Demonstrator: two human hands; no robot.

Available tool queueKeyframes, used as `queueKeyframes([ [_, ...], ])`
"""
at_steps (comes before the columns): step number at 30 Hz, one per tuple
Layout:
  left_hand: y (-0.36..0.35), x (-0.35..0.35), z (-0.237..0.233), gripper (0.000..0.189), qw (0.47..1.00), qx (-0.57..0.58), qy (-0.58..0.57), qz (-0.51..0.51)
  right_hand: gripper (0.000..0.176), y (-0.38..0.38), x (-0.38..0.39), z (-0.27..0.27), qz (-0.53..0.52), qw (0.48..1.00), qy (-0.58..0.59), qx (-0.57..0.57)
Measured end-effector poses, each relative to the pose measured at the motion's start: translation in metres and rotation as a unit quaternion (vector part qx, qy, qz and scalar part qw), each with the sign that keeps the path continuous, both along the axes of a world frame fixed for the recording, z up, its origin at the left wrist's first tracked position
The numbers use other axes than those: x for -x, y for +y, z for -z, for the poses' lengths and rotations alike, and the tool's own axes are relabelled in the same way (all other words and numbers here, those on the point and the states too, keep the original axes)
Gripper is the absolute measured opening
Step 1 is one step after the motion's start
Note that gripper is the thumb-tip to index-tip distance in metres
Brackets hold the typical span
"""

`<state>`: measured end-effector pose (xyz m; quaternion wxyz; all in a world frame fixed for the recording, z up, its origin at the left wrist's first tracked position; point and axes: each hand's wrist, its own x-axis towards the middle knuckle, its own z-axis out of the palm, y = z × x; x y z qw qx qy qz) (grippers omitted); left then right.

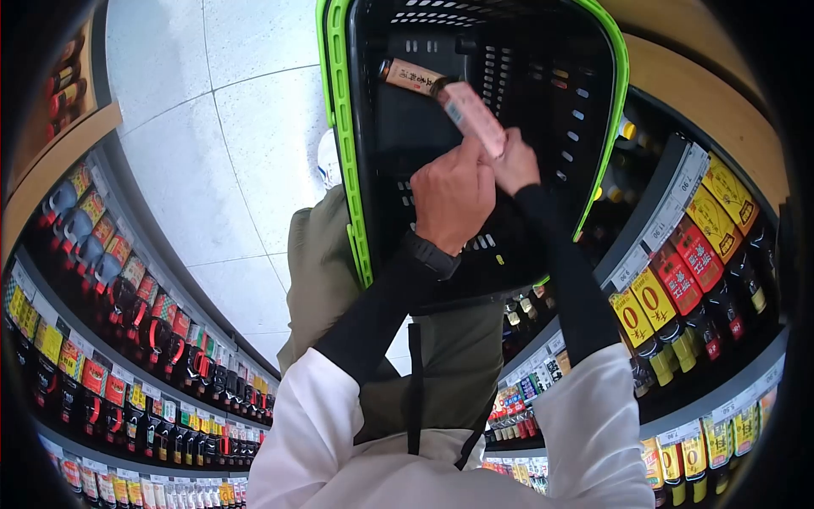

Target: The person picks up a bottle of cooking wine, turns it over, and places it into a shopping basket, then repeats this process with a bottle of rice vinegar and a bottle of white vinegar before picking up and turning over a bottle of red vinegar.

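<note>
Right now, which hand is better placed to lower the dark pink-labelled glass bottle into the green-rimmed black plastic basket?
Likely the right hand: it seems wrapped around the base of the bottle above the basket; the left hand only touches it.

Bright, even light came from overhead, leaving a soft sheen on the pale tiled floor [212, 127] and almost no hard shadows. A strong fisheye lens bent the shelves of dark glass bottles [127, 339] into curves, and black vignetting filled the corners. The inside of the black plastic basket with a green rim [339, 127] looked dim. The pink oblong package [471, 114] appeared slightly soft.
</note>
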<state>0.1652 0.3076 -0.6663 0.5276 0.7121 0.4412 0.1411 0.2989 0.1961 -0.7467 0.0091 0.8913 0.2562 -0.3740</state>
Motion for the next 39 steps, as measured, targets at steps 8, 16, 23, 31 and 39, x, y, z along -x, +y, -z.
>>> queueKeyframes([
  [8,-0.007,-0.002,-0.005,0.004,0.997,0.055,-0.027,0.05,0.042,-0.041,0.045,0.049,-0.099,0.982,0.09,-0.135],
  [16,-0.013,-0.008,-0.001,0.003,0.99,0.071,-0.029,0.115,0.053,-0.037,0.036,0.109,-0.109,0.975,0.097,-0.166],
  [23,-0.023,-0.017,0.001,0.004,0.985,0.082,-0.03,0.151,0.06,-0.037,0.031,0.143,-0.135,0.972,0.089,-0.17],
  [31,-0.016,-0.023,0.007,0.004,0.985,0.093,-0.032,0.14,0.064,-0.014,0.03,0.171,-0.192,0.971,-0.015,-0.139],
  [39,-0.014,-0.029,0.006,0.004,0.982,0.126,-0.009,0.141,0.064,-0.002,0.028,0.183,-0.156,0.975,-0.026,-0.154],
])
